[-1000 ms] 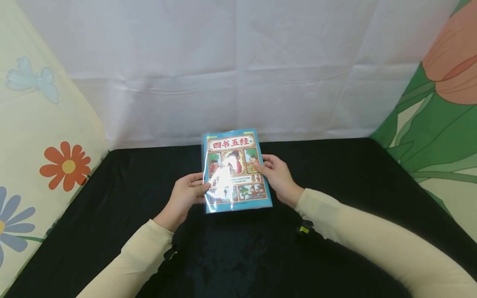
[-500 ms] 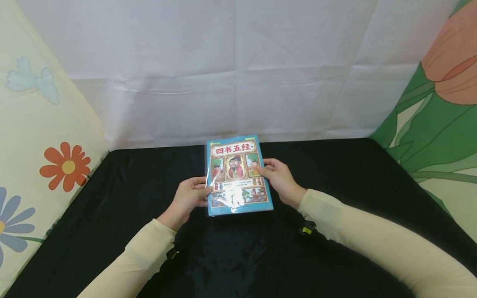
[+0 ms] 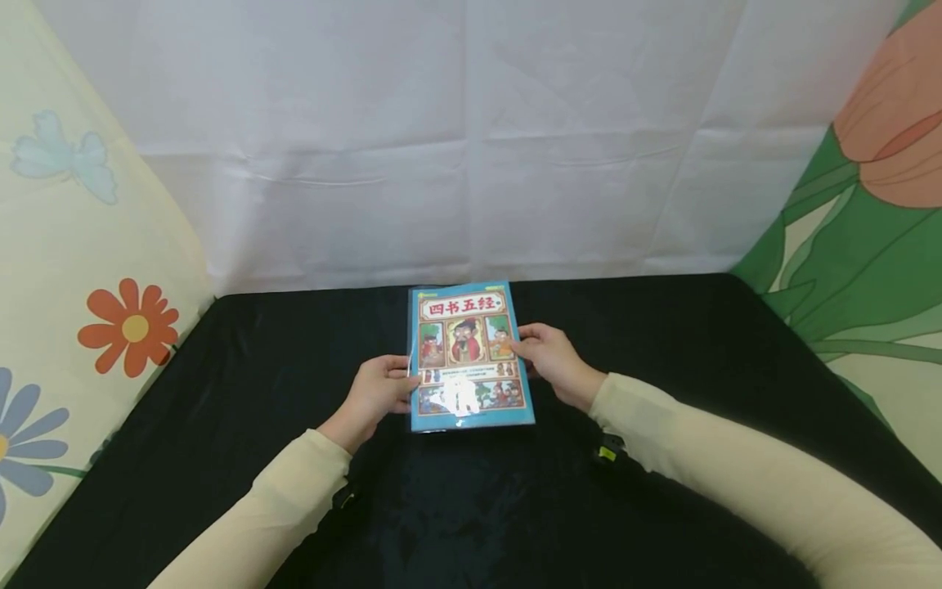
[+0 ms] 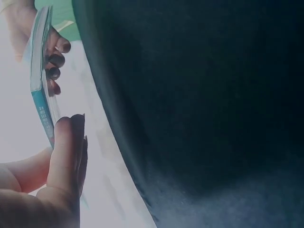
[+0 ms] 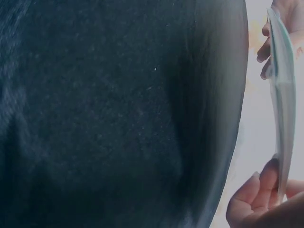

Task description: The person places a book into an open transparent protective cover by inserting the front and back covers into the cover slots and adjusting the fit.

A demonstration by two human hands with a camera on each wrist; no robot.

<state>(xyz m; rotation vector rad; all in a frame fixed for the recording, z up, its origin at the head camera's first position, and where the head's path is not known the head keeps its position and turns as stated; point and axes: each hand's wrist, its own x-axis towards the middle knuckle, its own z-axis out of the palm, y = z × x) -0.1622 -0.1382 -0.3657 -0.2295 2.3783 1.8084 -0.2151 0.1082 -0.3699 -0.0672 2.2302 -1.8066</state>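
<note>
Head view shows a blue picture book (image 3: 471, 356) in clear wrap held just above the black desk (image 3: 662, 327) — the left hand (image 3: 379, 393) grips its left edge, fingers curled under, and the right hand (image 3: 555, 364) pinches its right edge, thumb on the cover. Cream sleeves (image 3: 736, 474) cover both arms.

One book (image 3: 469, 357), two hands, one black cloth (image 3: 662, 327).
</note>
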